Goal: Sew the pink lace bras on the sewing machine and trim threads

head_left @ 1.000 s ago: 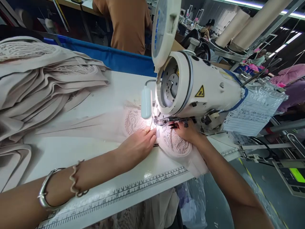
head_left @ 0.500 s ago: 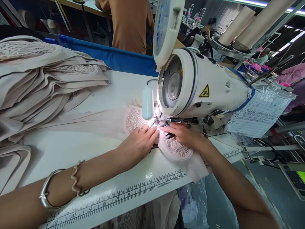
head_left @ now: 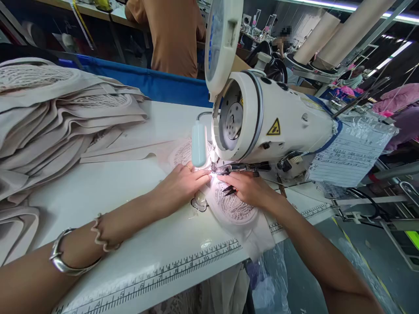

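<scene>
My left hand [head_left: 183,183] lies on a beige lace garment piece [head_left: 234,207], fingers stretched flat and pressed together toward the needle area of the white sewing machine [head_left: 271,126]. My right hand [head_left: 247,185] rests on the same piece just right of the needle, fingers curled, with small black thread snips [head_left: 228,189] tucked under it. A small lamp [head_left: 199,144] lights the fingertips brightly. The needle itself is hidden by glare.
A tall pile of beige lace pieces [head_left: 55,117] fills the table's left side. A printed ruler [head_left: 183,266] runs along the white table's front edge. A person in a brown shirt [head_left: 173,35] stands behind the blue divider [head_left: 157,83]. Paperwork in plastic [head_left: 347,152] hangs on the machine's right.
Both hands have slid a little toward the needle with the fabric. The garment's long left part has pulled in, and the metal plate near my left wrist now shows.
</scene>
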A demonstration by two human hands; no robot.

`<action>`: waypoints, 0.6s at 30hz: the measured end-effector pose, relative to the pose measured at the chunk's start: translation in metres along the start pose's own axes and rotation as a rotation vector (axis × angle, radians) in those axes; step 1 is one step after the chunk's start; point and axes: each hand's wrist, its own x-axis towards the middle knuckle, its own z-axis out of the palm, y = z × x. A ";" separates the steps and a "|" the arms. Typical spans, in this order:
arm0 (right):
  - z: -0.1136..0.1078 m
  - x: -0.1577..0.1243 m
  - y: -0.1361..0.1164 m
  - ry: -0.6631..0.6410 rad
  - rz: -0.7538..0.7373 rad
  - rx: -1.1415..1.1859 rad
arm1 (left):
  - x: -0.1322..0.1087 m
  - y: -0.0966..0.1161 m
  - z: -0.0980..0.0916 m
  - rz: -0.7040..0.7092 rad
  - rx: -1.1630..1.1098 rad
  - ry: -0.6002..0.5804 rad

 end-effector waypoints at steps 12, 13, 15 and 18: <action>0.011 0.014 -0.002 0.087 0.357 0.367 | 0.005 0.025 -0.006 -0.057 0.153 0.078; 0.013 0.013 -0.002 0.117 0.367 0.360 | 0.005 0.034 -0.007 -0.079 0.133 0.045; 0.019 0.011 0.000 0.176 0.372 0.339 | 0.003 0.049 -0.005 -0.098 0.092 -0.014; 0.024 0.004 0.004 0.227 0.281 0.301 | -0.002 0.060 0.005 -0.075 0.151 0.002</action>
